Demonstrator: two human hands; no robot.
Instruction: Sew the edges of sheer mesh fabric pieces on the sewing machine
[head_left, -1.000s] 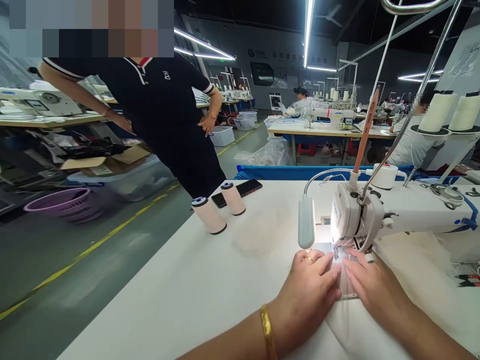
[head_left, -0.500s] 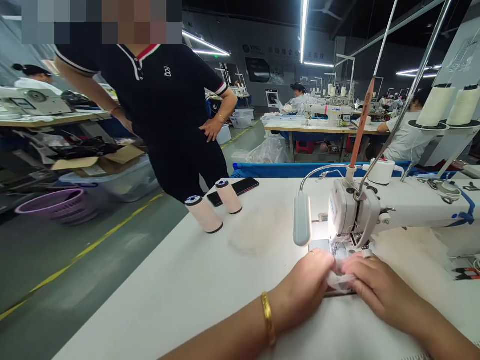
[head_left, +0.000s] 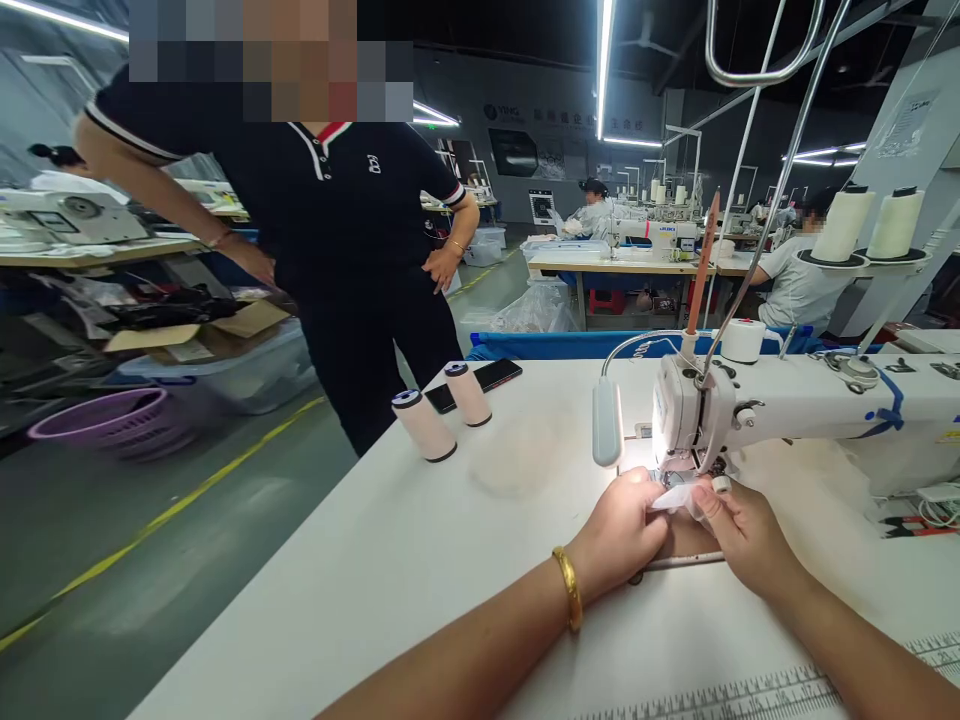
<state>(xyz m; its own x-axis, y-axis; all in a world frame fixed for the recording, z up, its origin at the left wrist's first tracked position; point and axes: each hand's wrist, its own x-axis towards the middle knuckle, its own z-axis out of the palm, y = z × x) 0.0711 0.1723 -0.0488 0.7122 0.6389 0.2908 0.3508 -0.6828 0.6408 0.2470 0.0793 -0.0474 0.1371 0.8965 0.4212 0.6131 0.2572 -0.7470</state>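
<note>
My left hand (head_left: 622, 528) and my right hand (head_left: 739, 530) meet just in front of the needle of a white sewing machine (head_left: 787, 410). Both pinch a small piece of thin white fabric (head_left: 675, 497) between fingertips, lifted slightly off the machine bed. A gold bangle (head_left: 568, 588) circles my left wrist. The machine's small lamp (head_left: 604, 434) lights the needle area.
Two pale thread cones (head_left: 424, 425) and a black phone (head_left: 480, 384) lie at the far left of the white table (head_left: 390, 560). A person in a black shirt (head_left: 337, 220) stands beside that edge. Large white thread cones (head_left: 870, 225) stand behind the machine. Other workers sit at distant tables.
My hands were lying flat on the fabric under the needle; now they have curled into pinches and lifted the small white piece. The standing person has shifted slightly.
</note>
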